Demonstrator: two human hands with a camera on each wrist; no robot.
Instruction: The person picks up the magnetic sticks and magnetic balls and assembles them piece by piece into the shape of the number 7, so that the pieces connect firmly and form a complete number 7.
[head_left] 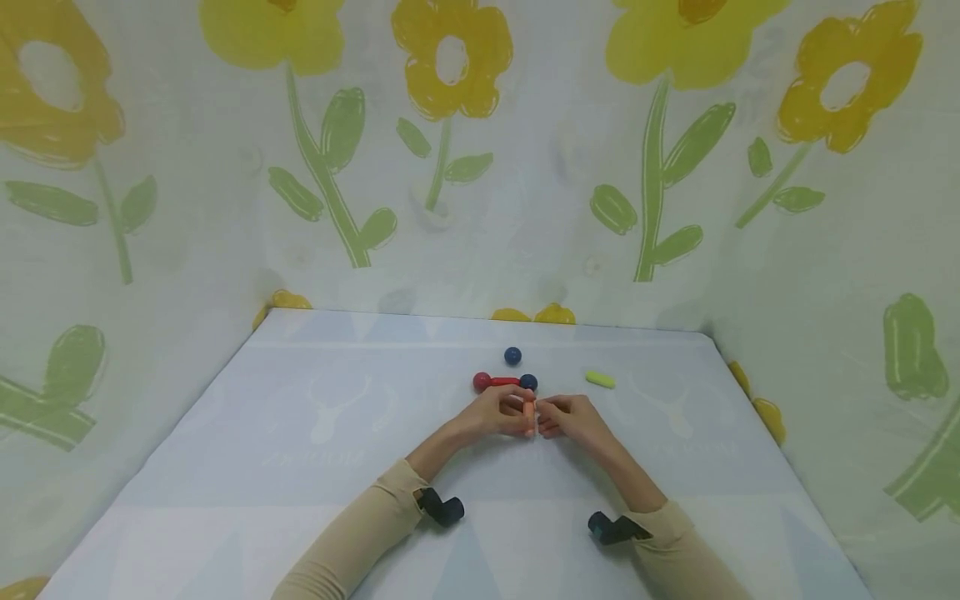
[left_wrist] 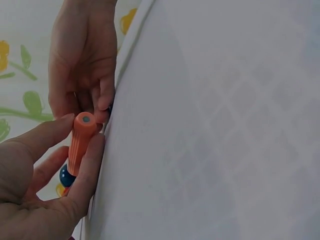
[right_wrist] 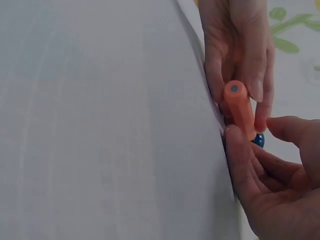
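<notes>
My left hand (head_left: pixel 491 414) pinches an orange magnetic rod (head_left: pixel 529 419) between thumb and fingers. A small grey disc shows in the rod's near end in both wrist views. Beside it is my right hand (head_left: pixel 576 421), its thumb and fingers apart around the rod's side in the right wrist view, not gripping it. Just beyond the hands lies a red rod (head_left: pixel 505 381) with a red ball (head_left: pixel 482 382) at its left end and a dark blue ball (head_left: pixel 528 382) at its right end.
Farther back on the white table (head_left: pixel 300 467) sits another dark blue ball (head_left: pixel 512 356). A yellow-green rod (head_left: pixel 600 379) lies to the right, beyond the right hand. A flower-patterned curtain (head_left: pixel 525 208) hangs behind the table and along both sides.
</notes>
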